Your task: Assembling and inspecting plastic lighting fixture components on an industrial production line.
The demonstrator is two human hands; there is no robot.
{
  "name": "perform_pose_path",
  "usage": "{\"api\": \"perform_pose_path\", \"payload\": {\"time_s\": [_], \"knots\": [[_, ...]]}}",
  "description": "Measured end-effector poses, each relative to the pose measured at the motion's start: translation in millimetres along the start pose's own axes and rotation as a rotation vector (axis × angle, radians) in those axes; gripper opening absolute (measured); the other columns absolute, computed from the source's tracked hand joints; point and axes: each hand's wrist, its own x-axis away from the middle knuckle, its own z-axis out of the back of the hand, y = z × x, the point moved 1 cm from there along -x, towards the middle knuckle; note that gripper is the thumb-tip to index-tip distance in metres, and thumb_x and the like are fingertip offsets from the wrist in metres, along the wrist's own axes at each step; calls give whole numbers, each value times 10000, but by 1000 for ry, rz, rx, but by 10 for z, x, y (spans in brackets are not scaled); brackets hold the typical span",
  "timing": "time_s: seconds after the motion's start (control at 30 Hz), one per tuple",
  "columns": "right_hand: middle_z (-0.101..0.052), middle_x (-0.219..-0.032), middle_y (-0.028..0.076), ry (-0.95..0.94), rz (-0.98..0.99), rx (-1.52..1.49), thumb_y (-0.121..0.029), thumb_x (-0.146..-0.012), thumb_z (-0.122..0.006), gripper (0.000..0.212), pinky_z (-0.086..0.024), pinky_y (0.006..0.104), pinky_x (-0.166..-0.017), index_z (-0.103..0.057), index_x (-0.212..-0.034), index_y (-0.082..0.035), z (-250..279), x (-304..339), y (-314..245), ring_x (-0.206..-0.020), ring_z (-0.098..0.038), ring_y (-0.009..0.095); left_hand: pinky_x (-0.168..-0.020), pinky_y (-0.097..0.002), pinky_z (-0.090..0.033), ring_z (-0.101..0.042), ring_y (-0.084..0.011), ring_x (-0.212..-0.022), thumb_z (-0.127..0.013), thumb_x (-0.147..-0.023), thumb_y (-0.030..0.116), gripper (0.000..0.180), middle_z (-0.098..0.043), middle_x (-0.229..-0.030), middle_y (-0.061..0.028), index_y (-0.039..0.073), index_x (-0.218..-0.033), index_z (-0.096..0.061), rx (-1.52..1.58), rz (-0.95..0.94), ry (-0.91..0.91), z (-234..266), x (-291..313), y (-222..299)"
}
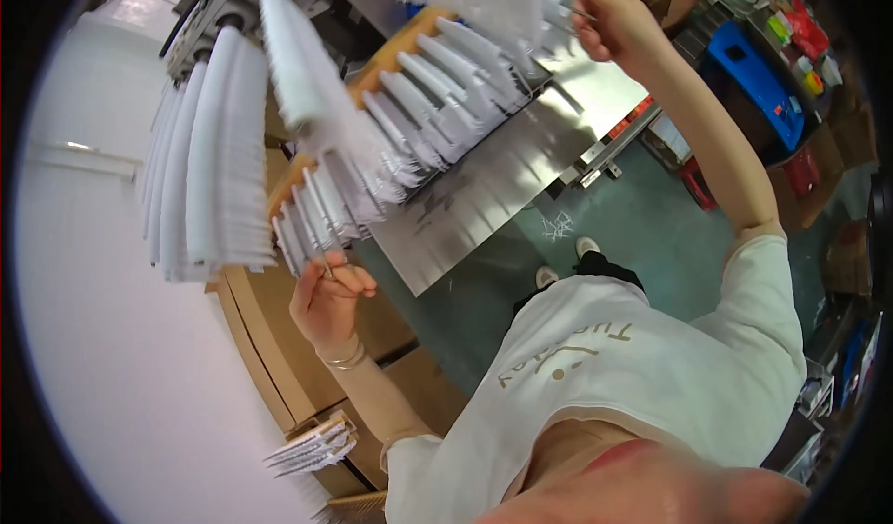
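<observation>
Several white fringed strips [409, 105] stand in a row along a wooden-coloured bar over a shiny metal plate [484, 198]. At the near left end of that row is my left hand [330, 305], its fingers curled in a pinch around something thin that I cannot make out. My right hand [614, 17] is raised at the far right end, closed, with a thin piece at its fingertips whose kind does not show. Between the hands, long white fringed bundles [298, 68] hang from a machine head, partly blurred and covering part of the row.
More white bundles [219, 152] hang at the left beside a white wall. Below them are cardboard boxes [260, 347] and a smaller strip bundle [312, 445]. A blue tray [758, 82] lies at the right. Thin white scraps [558, 226] are on the green floor.
</observation>
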Motion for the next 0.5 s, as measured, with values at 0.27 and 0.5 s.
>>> {"api": "perform_pose_path", "payload": {"time_s": [0.27, 0.5], "knots": [[-522, -629, 5, -75, -46, 29, -416, -945, -448, 386, -291, 220, -373, -491, -773, -73, -302, -319, -35, -439, -436, 81, -648, -394, -400, -496, -279, -673, -352, -964, 234, 341, -627, -1035, -136, -3, -1050, -582, -104, -129, 49, 64, -362, 114], [-546, -644, 22, -130, -77, 65, -273, -921, -433, 265, -303, 215, -367, -495, -758, -74, -222, -390, -72, -432, -456, 83, -822, -411, -428, -578, -223, -807, -377, -964, 266, 334, -619, -1118, -130, 42, -1136, -555, -135, -27, -26, -36, -442, 147]]}}
